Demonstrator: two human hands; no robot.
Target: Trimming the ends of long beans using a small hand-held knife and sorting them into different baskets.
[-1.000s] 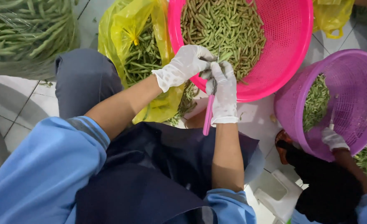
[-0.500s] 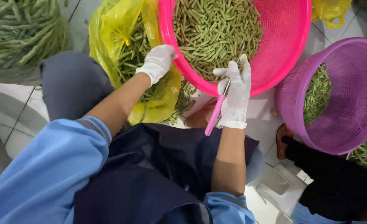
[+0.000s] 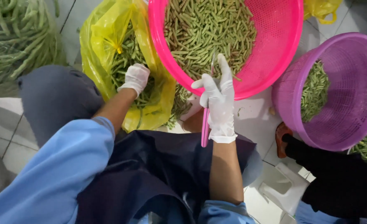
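Both my hands wear white gloves. My left hand [image 3: 135, 78] reaches into a yellow plastic bag [image 3: 104, 45] of green beans [image 3: 125, 62], its fingers closed among them. My right hand [image 3: 217, 99] hovers at the near rim of a big pink colander basket [image 3: 275, 45] filled with trimmed green beans [image 3: 208, 29]. It grips a small knife with a pink handle [image 3: 204, 130]; the handle points down toward my lap and the blade points up toward the basket.
A purple colander basket [image 3: 349, 83] with beans stands at the right, next to a co-worker's dark sleeve [image 3: 341, 174]. A heap of long green beans [image 3: 17, 37] lies at the top left. White tiled floor [image 3: 254, 120] shows between the baskets.
My left hand has left my right hand and gone down-left into the yellow bag. My right hand stays at the pink basket's rim with the knife. The co-worker's gloved hand has left the purple basket.
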